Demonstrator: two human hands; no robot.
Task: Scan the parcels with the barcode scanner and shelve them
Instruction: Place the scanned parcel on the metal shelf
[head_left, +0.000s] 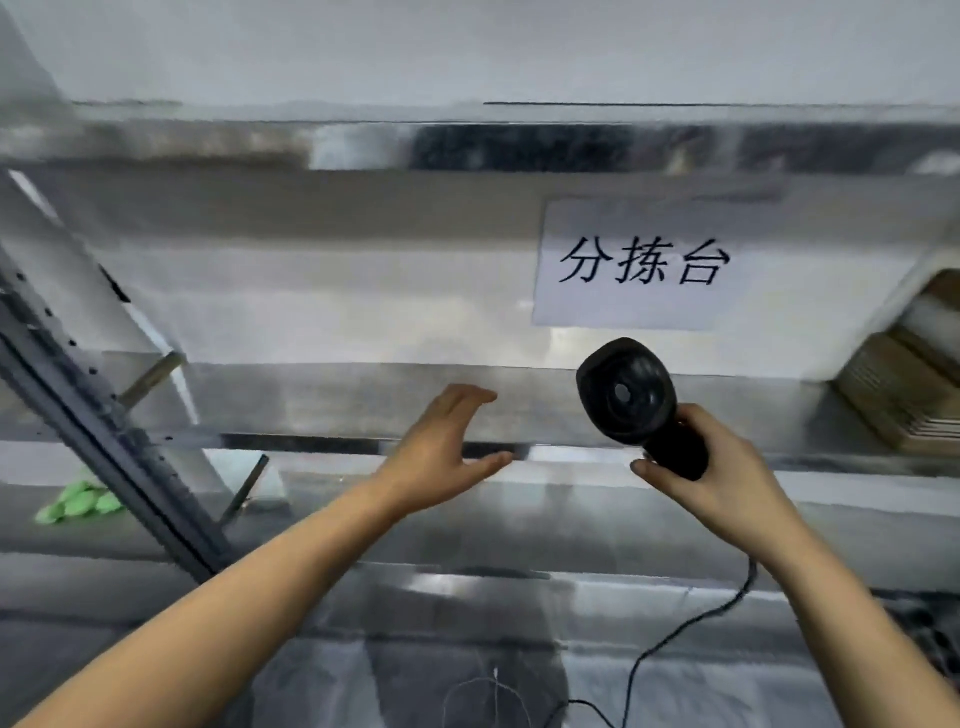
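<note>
My right hand (722, 467) grips the handle of a black barcode scanner (631, 395), its round head turned up and left with the window facing me. A black cable (675, 639) hangs from the scanner down to the lower edge of the view. My left hand (447, 447) is held out to the left of the scanner, fingers spread and curved, holding nothing. No parcel lies between my hands. Brown cardboard parcels (904, 384) are stacked at the right edge, partly cut off.
A shiny metal sorting table (337, 405) spans the view, blurred by motion. A white paper sign (641, 265) with black characters hangs on the wall behind. A dark perforated shelf upright (104, 426) slants across the left. Something green (78, 501) lies at the far left.
</note>
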